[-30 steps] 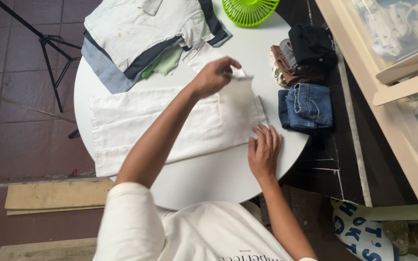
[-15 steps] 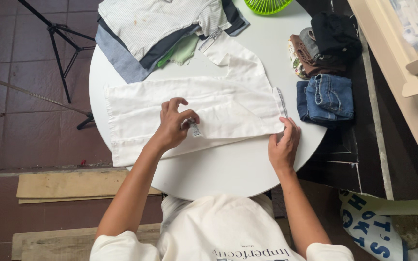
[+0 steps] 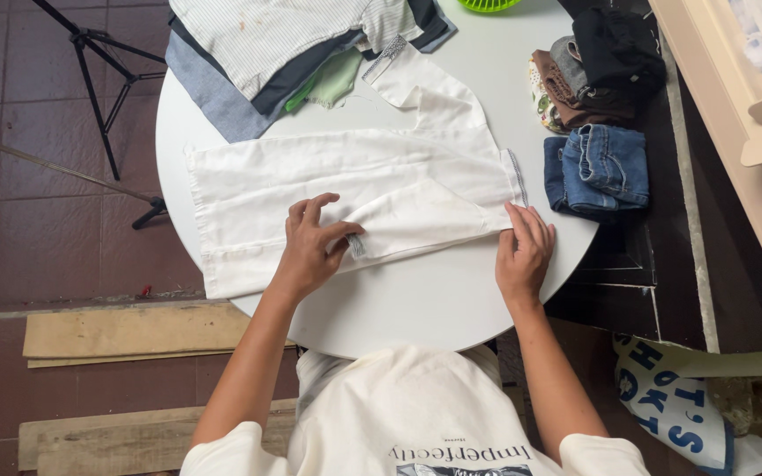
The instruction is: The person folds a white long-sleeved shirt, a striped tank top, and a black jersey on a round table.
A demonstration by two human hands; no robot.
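1. White cotton trousers [image 3: 310, 172] lie flat across the middle of the round white surface [image 3: 416, 308], one flap folded over toward the lower centre.
2. Left hand [image 3: 310, 242]: fingers pinch the folded corner beside a small grey label. Right hand [image 3: 522, 251]: fingers spread flat, pressing the fold's right edge.
3. Judged light, limp, non-slip; best taken at hems or fold corners.
4. Count: one trousers, one pile of shirts [image 3: 284, 53] upper left, one folded jeans [image 3: 597, 167] right, one dark clothes heap [image 3: 597, 66] upper right.
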